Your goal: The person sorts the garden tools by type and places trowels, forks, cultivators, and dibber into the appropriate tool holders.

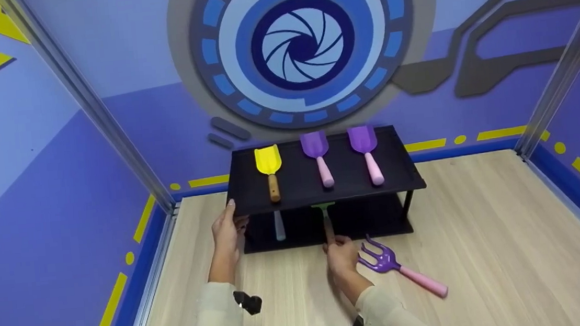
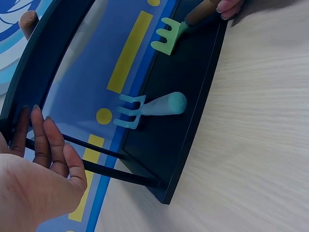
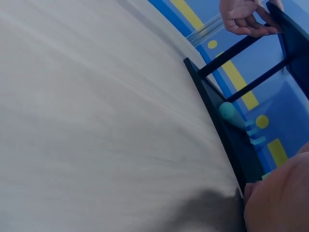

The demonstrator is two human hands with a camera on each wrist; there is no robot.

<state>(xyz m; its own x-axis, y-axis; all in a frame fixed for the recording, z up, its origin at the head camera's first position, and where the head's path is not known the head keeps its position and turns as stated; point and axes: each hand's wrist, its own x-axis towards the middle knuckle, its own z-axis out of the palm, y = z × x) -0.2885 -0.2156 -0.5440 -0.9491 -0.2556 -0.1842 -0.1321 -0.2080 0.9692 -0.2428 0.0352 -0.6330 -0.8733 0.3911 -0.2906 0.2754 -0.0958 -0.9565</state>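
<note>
My left hand (image 1: 225, 234) holds the front left corner of a black two-tier rack (image 1: 297, 188), its thumb on the top tier and fingers beneath. In the left wrist view its fingers (image 2: 58, 145) lie near the rack's posts. My right hand (image 1: 342, 255) grips the brown handle of a small green hand rake (image 2: 168, 38), whose head is over the lower tier. Left of it on that tier lies a light-blue hand rake (image 2: 161, 104). A purple garden fork (image 1: 385, 259) with a pink handle lies on the table beside my right hand.
The top tier carries a yellow scoop (image 1: 268, 159) with a brown handle, a purple scoop (image 1: 314, 144) with a pink handle and another purple scoop (image 1: 363, 138). Behind the rack stands a patterned blue wall (image 1: 160, 122). The wooden table (image 1: 495, 229) extends in front and right.
</note>
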